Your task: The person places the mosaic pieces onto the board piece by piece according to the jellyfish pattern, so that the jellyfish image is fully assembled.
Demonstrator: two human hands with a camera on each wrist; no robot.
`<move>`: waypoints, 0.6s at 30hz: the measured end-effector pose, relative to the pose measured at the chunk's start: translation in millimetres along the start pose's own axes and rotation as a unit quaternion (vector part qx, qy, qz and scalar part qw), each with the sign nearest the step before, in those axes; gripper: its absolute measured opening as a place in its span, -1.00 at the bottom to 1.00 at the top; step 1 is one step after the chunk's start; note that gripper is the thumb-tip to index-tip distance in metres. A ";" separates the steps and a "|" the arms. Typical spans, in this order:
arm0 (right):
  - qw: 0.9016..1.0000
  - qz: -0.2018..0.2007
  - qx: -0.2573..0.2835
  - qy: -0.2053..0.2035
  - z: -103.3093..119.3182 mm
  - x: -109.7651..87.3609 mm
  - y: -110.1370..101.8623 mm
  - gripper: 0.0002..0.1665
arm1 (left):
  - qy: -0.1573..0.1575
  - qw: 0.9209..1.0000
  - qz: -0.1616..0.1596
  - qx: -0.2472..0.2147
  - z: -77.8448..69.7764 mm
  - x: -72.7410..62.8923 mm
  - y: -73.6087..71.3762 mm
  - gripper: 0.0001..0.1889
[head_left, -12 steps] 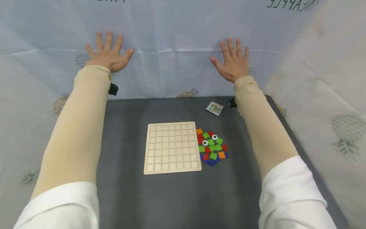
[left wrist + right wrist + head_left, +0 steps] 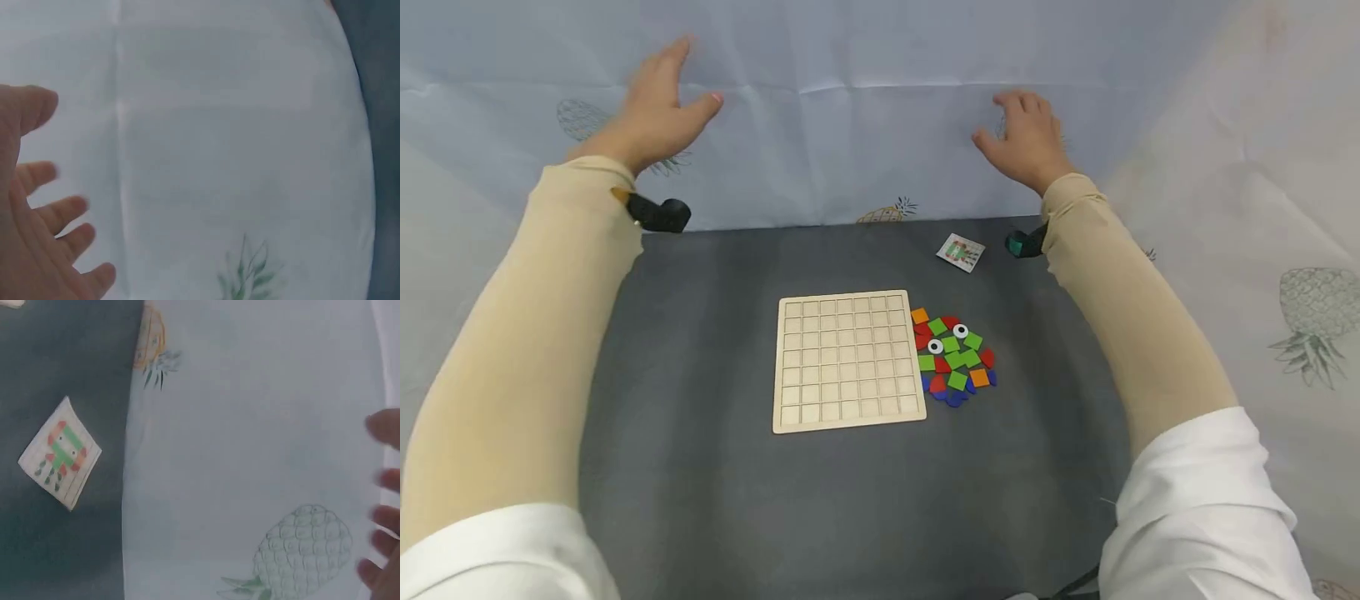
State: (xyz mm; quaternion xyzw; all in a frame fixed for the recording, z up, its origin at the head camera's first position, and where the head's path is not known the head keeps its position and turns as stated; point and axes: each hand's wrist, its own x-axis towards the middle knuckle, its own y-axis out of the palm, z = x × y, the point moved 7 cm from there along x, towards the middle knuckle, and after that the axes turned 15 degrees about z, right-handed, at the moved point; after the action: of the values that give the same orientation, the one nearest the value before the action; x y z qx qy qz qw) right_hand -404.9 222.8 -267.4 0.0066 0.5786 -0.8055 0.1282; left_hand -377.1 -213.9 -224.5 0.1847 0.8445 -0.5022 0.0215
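My left hand (image 2: 655,121) is raised in front of the curtain at the upper left, thumb spread from the fingers and nothing held. In the left wrist view its fingers (image 2: 62,215) stand apart before the white cloth. At the upper right my right hand (image 2: 1024,143) is up too, its fingers slightly bent around nothing. Nearest to it on the table lies a small printed card (image 2: 960,252) with a coloured figure on a grid. A square wooden grid board (image 2: 850,361) rests mid-table. Against its right edge is a cluster of flat coloured pieces (image 2: 955,360): green, red, orange, blue, and two white eye discs.
A dark grey table (image 2: 850,508) carries everything. Behind it hangs a pale curtain (image 2: 850,158) with pineapple prints, and another stretch of it (image 2: 1262,208) lines the right side. A dark wrist camera (image 2: 658,214) sticks out from the left sleeve, another (image 2: 1026,243) from the right.
Both hands have turned from flat, spread palms to looser poses. The left hand has moved left, the right slightly right. Board, pieces and card appear higher in the head view, their arrangement unchanged.
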 end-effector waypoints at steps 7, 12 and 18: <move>0.989 0.095 0.105 -0.051 -5.1 -61.5 38.8 -0.46 | 0.132 0.909 -0.053 -0.391 40.5 -76.3 38.9 -0.54; 0.981 0.141 0.115 -0.066 -7.3 -102.8 80.9 -0.59 | 0.216 0.787 -0.028 -0.577 59.5 -110.3 95.6 -0.63; 0.972 0.183 0.123 -0.078 -9.6 -111.3 135.4 -0.68 | 0.208 0.786 0.013 -0.582 87.1 -110.7 173.1 -0.57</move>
State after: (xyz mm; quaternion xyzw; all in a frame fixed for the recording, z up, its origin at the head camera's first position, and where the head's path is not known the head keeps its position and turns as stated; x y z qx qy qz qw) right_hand -269.6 213.6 -378.8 0.0655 0.4527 -0.8311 0.3163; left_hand -229.4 -246.6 -388.4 0.2480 0.9582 0.1358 -0.0443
